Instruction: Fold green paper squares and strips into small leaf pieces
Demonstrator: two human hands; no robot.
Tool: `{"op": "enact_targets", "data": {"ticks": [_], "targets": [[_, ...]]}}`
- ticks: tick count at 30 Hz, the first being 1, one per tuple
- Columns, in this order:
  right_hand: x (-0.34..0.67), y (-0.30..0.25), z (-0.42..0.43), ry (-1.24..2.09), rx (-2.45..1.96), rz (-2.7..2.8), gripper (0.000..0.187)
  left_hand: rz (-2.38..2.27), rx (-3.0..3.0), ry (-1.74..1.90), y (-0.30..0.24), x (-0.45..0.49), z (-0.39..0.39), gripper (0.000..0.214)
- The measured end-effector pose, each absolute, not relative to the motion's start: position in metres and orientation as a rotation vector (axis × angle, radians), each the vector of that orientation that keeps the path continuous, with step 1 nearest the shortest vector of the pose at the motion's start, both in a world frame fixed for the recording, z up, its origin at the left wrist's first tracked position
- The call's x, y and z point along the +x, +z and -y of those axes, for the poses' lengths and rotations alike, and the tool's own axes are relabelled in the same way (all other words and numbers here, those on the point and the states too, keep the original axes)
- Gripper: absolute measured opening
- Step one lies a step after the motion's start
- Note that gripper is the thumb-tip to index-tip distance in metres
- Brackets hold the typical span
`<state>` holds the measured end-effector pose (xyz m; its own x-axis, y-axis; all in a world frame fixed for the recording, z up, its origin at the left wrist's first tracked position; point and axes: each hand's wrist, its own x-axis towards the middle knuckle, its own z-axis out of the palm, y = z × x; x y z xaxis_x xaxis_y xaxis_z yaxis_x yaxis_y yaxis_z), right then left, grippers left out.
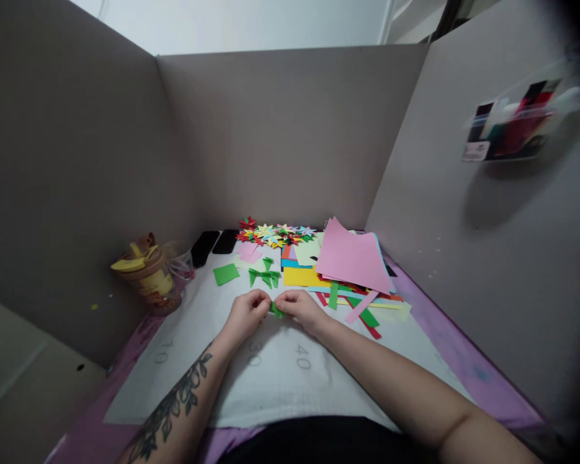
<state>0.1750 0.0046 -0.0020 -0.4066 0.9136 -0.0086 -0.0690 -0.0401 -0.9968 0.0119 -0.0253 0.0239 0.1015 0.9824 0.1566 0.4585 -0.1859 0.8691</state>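
Between my two hands is a small green folded paper piece (277, 310), partly hidden by fingers. My left hand (249, 310) pinches its left side, and my right hand (299, 306) pinches its right side. Just beyond them lie several green folded paper pieces (265, 277) with pointed ends. A flat green paper square (226, 274) rests to the left of those. Farther back, many-coloured folded paper stars (270, 236) sit in a heap.
Pink sheets (350, 254) lie on coloured paper at the right, with loose paper strips (362, 307) in front. Two dark phones (205, 247) lie at back left, near a brown cup (149, 277) and a clear plastic cup (178, 259). Grey partitions (290, 135) surround the white mat (183, 374).
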Motion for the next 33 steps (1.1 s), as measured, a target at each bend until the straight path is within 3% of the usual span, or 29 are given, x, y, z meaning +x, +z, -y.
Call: {"op": "enact_targets", "data": {"ticks": [19, 33], "targets": [[0.1717, -0.0067, -0.0044, 1.736, -0.872, 1.325, 0.025, -1.360, 1.850, 1.060, 0.0224, 0.0133, 0.0231, 0.011], [0.1734, -0.0003, -0.0019, 1.577, -0.939, 1.476, 0.015, -1.212, 1.497, 0.974, 0.0212, 0.0136, 0.0255, 0.018]]}}
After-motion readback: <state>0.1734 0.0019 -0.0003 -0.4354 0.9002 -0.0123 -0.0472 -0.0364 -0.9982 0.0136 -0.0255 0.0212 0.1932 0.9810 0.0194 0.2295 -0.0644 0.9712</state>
